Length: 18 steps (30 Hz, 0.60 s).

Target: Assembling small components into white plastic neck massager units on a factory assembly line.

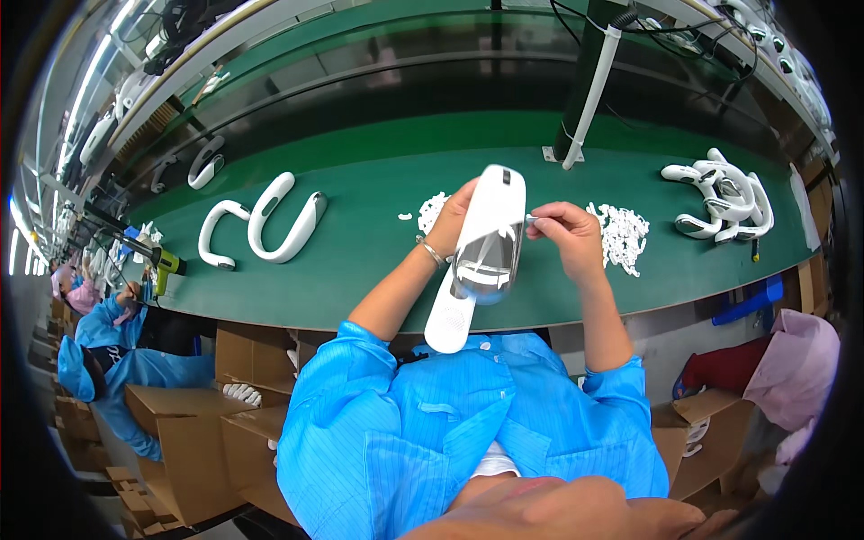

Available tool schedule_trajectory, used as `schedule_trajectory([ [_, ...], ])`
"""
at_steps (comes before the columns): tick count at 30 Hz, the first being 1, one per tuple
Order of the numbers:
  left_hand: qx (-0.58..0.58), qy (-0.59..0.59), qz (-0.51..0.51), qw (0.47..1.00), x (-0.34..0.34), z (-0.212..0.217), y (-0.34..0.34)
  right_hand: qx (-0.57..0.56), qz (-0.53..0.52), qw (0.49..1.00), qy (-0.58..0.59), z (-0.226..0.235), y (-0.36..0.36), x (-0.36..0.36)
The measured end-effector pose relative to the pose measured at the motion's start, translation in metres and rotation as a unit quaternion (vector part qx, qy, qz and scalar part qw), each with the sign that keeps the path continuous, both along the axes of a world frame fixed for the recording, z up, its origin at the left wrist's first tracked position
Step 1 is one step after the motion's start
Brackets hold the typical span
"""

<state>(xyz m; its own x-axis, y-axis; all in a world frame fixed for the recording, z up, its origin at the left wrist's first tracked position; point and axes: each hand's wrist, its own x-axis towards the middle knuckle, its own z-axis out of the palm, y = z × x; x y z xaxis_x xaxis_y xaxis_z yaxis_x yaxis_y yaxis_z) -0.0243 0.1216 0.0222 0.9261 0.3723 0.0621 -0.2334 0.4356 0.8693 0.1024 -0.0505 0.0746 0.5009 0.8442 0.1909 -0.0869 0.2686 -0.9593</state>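
My left hand is closed round a white curved neck fan, which hangs tilted over the near edge of the bench. A glossy, mirror-like panel faces up on it, and its other arm with a dotted grille points toward my chest. My right hand pinches a small white piece against the fan's right side. Whether that piece is seated in the fan cannot be made out. Beside my right hand lies a heap of small white parts; a smaller heap sits partly behind my left hand.
On the green bench, more white neck fans lie to the left and a stack of them to the right. A dark post rises beyond my hands. A yellow-green power screwdriver hangs left. Cardboard boxes and co-workers flank me.
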Motion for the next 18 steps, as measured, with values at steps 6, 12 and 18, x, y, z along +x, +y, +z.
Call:
schedule_trajectory([
  [6, 0.054, 0.038, -0.064, 0.996, -0.001, -0.016, -0.020, 0.028, -0.044, 0.998, -0.035, 0.004, 0.000, -0.021],
  [12, 0.029, 0.083, 0.055, 0.995, 0.007, 0.029, -0.051, -0.023, -0.111, 0.993, -0.030, -0.006, 0.016, -0.011],
  [18, -0.015, 0.087, 0.078, 0.993, 0.013, 0.027, -0.067, -0.063, -0.123, 0.990, -0.035, -0.007, 0.022, -0.017],
])
